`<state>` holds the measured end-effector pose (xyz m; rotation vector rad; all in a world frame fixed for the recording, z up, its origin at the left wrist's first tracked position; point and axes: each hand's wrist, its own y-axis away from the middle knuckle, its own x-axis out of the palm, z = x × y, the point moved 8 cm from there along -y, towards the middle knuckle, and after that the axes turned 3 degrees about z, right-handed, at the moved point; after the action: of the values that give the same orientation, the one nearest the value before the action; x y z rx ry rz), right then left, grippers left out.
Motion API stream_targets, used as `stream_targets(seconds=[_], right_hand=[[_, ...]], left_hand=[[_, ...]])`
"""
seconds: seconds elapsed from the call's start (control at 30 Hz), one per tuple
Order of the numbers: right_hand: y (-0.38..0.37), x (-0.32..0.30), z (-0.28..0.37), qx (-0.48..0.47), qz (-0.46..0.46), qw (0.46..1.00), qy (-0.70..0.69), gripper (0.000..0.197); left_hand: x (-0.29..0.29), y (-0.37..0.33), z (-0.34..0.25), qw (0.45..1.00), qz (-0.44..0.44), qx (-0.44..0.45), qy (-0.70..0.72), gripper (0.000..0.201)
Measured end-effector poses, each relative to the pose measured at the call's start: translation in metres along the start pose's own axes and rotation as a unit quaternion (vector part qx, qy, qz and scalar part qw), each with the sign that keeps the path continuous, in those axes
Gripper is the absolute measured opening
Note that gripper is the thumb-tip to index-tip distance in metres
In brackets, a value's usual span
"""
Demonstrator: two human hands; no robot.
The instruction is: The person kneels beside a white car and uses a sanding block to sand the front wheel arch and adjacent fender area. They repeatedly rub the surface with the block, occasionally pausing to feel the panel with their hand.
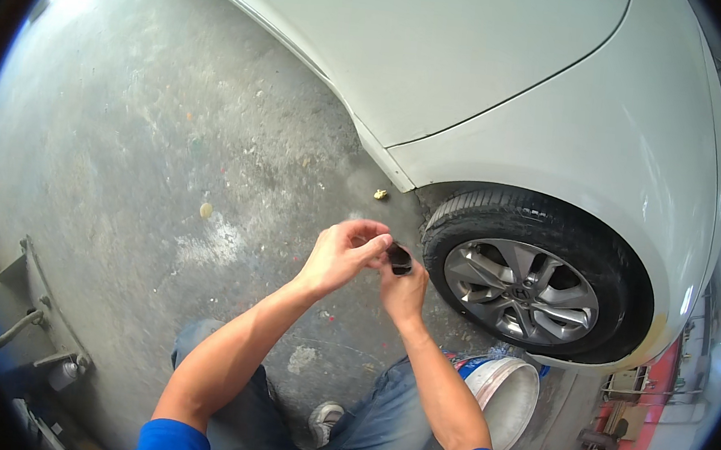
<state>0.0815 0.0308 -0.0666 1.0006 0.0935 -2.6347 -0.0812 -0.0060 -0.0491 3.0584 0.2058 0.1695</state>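
Grey concrete floor [110, 143], stained and flecked with pale patches, spread beneath a glossy white car [495, 57]. Above it, between the hands and just left of the black rubber tyre [620, 291] around a silver spoked wheel [522, 292], was a small, dark, glossy piece [399, 261] (too small to tell its kind). The right hand [403, 292] was curled around it, most fingers hidden; the left hand [348, 248] had its thumb and fingertips at the upper edge, though whether they pinched it I could not tell. A slip seemed the likeliest trouble, from a smooth surface and a shallow hold; dropped, it might have picked up grit. The open white plastic bucket [516, 410], close beside the right forearm [447, 391], could have been knocked by a careless swing. A crumpled yellowish scrap [380, 194] lay near the car; a red wall strip [657, 384] ran at far right.
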Motion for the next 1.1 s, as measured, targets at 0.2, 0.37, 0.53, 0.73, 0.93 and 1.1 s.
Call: stream_targets(seconds=[0.2, 0.37, 0.53, 0.73, 0.93, 1.1], right_hand=[[0.007, 0.002, -0.011, 0.199, 0.083, 0.876, -0.432, 0.025], [0.017, 0.011, 0.001, 0.294, 0.131, 0.756, -0.570, 0.029], [0.030, -0.018, 0.010, 0.251, 0.271, 0.789, -0.492, 0.030], [-0.029, -0.159, 0.164, -0.474, 0.079, 0.775, 0.410, 0.045], [-0.087, -0.142, 0.068, -0.536, 0.150, 0.364, 0.747, 0.057], [-0.122, -0.075, -0.008, -0.524, 0.177, 0.265, 0.790, 0.066]], left_hand=[[-0.006, 0.004, -0.012, 0.970, -0.048, 0.131, -0.197, 0.015], [0.011, 0.002, -0.027, 0.957, -0.049, 0.201, -0.204, 0.011], [0.004, 0.009, -0.027, 0.959, -0.014, 0.129, -0.251, 0.021], [-0.018, 0.027, -0.010, 0.949, -0.188, 0.082, -0.239, 0.023], [0.071, 0.036, 0.002, 0.986, -0.141, 0.078, -0.046, 0.025], [0.054, 0.066, 0.051, 0.980, -0.190, 0.014, -0.051, 0.024]])
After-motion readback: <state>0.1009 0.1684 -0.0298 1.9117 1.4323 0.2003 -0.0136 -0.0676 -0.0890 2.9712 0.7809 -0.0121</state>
